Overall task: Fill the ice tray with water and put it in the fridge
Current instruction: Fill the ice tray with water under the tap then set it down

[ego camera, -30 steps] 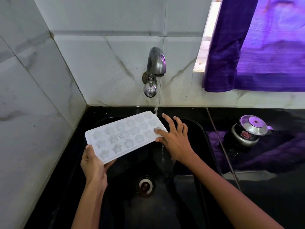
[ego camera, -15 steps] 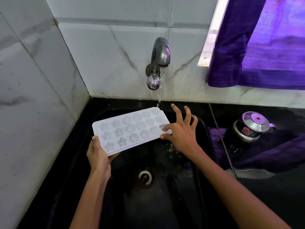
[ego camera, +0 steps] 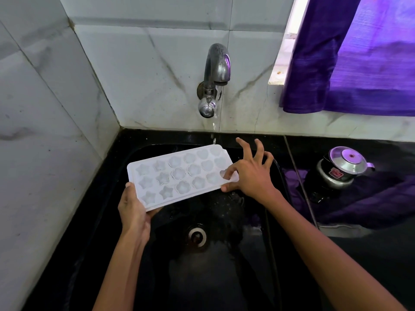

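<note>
A white ice tray (ego camera: pixel 179 176) with star- and flower-shaped cells is held level over the black sink (ego camera: pixel 224 277). My left hand (ego camera: pixel 132 209) grips its near left corner. My right hand (ego camera: pixel 249 173) pinches the tray's right end, index finger in a corner cell and thumb under the edge, the other fingers spread upward. A steel tap (ego camera: pixel 215 77) on the wall drips a thin stream of water just past the tray's far right corner.
The sink drain (ego camera: pixel 197 236) lies below the tray. A small steel pot with a lid (ego camera: pixel 341 169) stands on the black counter at right. A purple curtain (ego camera: pixel 350 52) hangs above it. Marble-tiled walls close in the left and back.
The tray has shifted a little right and toward the tap. My right hand went from lying flat on the tray's end to pinching it with one finger in a cell.
</note>
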### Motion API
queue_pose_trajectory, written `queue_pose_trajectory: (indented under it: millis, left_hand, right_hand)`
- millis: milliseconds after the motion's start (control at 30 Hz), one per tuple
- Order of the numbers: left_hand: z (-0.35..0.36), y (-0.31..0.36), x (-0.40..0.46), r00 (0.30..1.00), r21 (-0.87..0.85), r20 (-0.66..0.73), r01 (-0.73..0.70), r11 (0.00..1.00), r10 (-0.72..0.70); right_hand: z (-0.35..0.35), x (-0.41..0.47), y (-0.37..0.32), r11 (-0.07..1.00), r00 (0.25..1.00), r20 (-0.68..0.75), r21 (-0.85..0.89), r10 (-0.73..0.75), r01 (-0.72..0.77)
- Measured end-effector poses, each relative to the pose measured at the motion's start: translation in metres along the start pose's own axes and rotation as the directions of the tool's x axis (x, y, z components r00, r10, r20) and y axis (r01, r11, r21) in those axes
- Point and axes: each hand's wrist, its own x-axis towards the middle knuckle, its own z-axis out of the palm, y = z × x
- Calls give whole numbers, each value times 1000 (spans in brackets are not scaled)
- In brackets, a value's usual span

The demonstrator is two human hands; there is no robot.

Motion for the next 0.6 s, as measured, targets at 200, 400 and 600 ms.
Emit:
queue_pose_trajectory:
  millis: [200,400,600]
  left_hand:
    - [3,1,0,999,6,17,30,1000,-30]
    - [9,0,4,998,33,37,48,998,-50]
    - [15,-3,6,995,52,69,64,997,-67]
  right_hand:
    - [3,-1,5,1000,1000,-11,23,-2,2]
    - [5,-3,10,1000,999,36,23,-4,3]
    - [-13,0,24,975,997,62,214,44,-56]
